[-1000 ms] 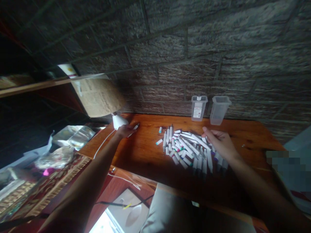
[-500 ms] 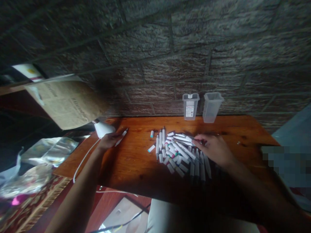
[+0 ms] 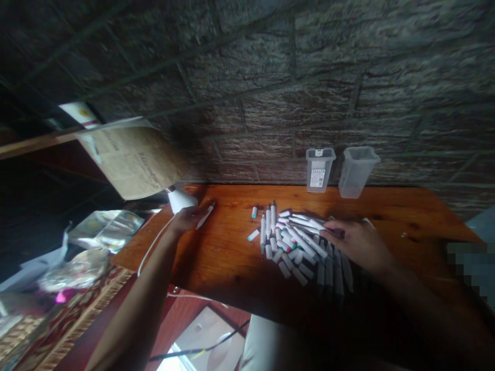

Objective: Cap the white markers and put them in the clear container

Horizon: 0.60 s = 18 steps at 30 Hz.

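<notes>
My left hand is closed around a white marker, whose dark tip points up and away, beside the lamp's white base. At the right side of a heap of white markers, my right hand has its fingers pinched on a white marker; its grip is partly hidden. A small white end shows behind this hand, and I cannot tell what it belongs to. Loose marker caps lie among the uncapped markers, and two blue-ended caps lie left of the heap.
Two clear plastic containers stand against the brick wall at the back of the wooden table. A lamp with a newsprint shade leans over the left side, its white cord trailing down. Plastic packaging lies further left.
The whole view has shifted, so things sit further right in the picture. Both hands stay in nearly the same places on the table, and a white end now shows behind my right hand.
</notes>
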Motion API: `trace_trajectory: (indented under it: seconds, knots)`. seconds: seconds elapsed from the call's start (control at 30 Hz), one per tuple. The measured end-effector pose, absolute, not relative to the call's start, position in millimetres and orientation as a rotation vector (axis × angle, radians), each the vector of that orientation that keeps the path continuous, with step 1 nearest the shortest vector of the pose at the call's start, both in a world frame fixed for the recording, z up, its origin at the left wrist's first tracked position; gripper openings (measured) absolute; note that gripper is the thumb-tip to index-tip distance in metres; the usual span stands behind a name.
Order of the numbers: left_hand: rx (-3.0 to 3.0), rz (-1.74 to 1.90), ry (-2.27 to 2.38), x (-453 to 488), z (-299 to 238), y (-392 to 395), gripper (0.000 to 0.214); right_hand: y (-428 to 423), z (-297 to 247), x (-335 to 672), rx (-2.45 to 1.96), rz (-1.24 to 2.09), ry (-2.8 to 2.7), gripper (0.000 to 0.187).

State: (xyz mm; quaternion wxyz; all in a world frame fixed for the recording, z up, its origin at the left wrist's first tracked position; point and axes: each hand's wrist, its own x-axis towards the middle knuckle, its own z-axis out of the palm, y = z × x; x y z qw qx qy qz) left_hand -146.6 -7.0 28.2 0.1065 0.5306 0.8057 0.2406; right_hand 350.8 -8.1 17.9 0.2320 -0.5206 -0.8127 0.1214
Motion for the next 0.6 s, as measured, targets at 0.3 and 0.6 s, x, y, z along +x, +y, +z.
trace_trajectory:
  seconds: [0.3,0.6]
  knots:
    - [2.168,1.153,2.175,-39.3,41.7,23.9,0.038,-7.8,22.0,349.2,-1.380,0.625,-1.936,0.028]
    - [1.886,1.630,1.397,77.1,35.7,61.1,0.033,3.3,49.0,337.0,-1.138,1.113,-1.479,0.047]
